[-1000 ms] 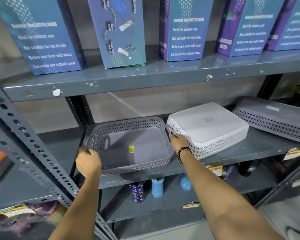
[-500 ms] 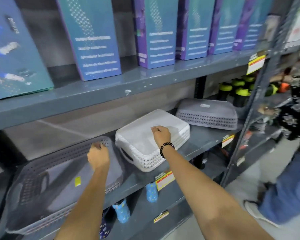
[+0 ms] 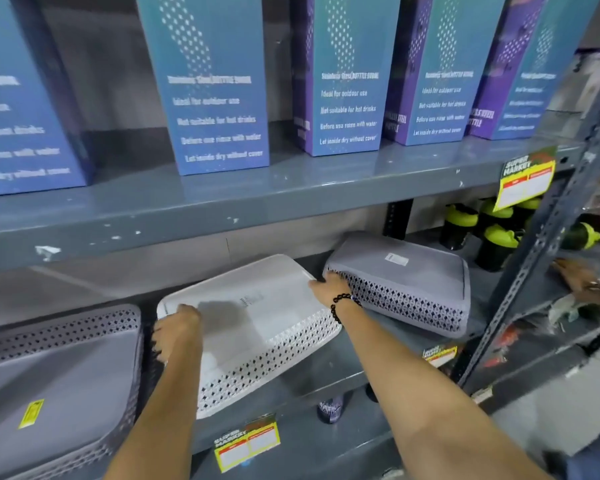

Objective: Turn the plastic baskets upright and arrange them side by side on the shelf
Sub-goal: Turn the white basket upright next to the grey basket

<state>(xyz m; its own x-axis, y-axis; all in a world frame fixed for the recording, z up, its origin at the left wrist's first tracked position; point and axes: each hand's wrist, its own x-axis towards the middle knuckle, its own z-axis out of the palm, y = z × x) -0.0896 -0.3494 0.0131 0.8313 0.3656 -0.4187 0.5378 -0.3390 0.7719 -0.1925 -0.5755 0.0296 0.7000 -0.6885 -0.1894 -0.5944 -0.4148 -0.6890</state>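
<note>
A white plastic basket (image 3: 257, 317) lies upside down in the middle of the grey metal shelf (image 3: 326, 368). My left hand (image 3: 175, 329) grips its left edge and my right hand (image 3: 329, 287) grips its far right corner. To the left stands an upright grey basket (image 3: 59, 372) with a yellow sticker inside. On the right lies a second grey basket (image 3: 406, 282), upside down, with its left end tipped up next to my right hand.
Tall blue and purple bottle boxes (image 3: 219, 84) line the upper shelf. Dark bottles with green lids (image 3: 492, 233) stand behind the right basket. A slotted upright post (image 3: 548, 230) runs down the right side. Another person's hand (image 3: 582, 278) rests beyond it. Price tags (image 3: 246, 441) hang on the shelf edge.
My left hand left the upright grey basket and took the white basket's left edge. My right hand slid from its top to the far right corner. The view shifted right.
</note>
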